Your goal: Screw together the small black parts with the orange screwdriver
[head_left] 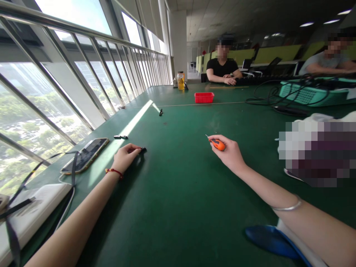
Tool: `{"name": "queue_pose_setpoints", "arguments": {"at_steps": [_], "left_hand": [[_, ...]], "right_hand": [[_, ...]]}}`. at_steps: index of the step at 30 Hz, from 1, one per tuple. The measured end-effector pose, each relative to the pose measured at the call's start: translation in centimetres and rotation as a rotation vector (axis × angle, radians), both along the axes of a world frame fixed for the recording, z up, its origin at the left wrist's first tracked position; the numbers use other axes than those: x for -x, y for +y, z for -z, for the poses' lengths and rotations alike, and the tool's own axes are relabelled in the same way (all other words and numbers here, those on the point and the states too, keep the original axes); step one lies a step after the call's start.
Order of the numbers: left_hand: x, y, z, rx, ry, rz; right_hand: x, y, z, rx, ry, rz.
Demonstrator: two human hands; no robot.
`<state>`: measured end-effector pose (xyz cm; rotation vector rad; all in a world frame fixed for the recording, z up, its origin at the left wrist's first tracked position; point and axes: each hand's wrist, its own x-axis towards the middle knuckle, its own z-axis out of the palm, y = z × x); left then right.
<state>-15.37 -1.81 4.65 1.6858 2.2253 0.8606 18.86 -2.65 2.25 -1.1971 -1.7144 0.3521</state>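
Over the left part of the green table (178,200), my left hand (124,158) pinches a small black piece (143,150) between thumb and fingers; most of it is hidden, so its kind does not show. My right hand (232,155) is closed around a stubby orange-and-black screwdriver (218,144), whose thin metal shaft points up and left. The two hands are well apart. Beyond my left hand lies another small black piece (120,137), and farther off stands a third black piece (160,112).
A phone (86,155), cables and a white power strip (52,200) lie at left by the railing. Farther back are a red tray (204,98), a jar (180,81) and a teal basket (297,94) with cables. Two people sit beyond. A blue object (267,237) lies near my right forearm.
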Motion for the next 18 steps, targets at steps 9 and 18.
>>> {"name": "queue_pose_setpoints", "arguments": {"at_steps": [9,18], "left_hand": [[-11.7,1.6,1.2,0.008,-0.097,0.555],[-17.9,1.2,2.1,-0.158,0.008,0.618]], "right_hand": [[0.7,-1.2,-0.3,-0.064,0.014,-0.055],[0.4,-1.2,-0.7,-0.186,0.077,0.139]]}}
